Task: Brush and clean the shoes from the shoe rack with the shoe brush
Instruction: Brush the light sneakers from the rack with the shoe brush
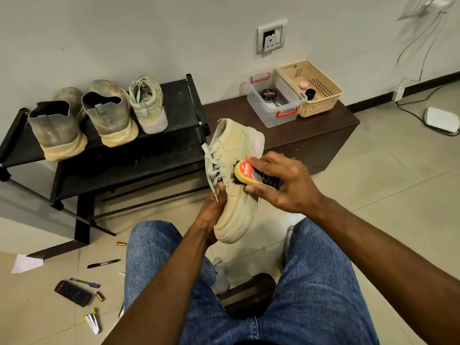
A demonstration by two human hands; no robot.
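A pale green sneaker (pixel 236 202) is held up in front of my knees, toe down and heel up. My left hand (pixel 209 215) grips its toe end from the lace side. My right hand (pixel 281 183) grips the shoe brush (pixel 254 176), whose dark bristles press against the sneaker's side near the laces. The matching sneaker (pixel 148 105) stands on the top shelf of the black shoe rack (pixel 124 160), beside a pair of dirty grey-brown shoes (pixel 82 120).
A dark low cabinet (pixel 323 135) right of the rack carries a clear box (pixel 273 100) with a polish tin and a beige basket (pixel 313 88). Markers, a remote and batteries (pixel 82 290) litter the floor at left. A dark stool (pixel 249 295) stands between my legs.
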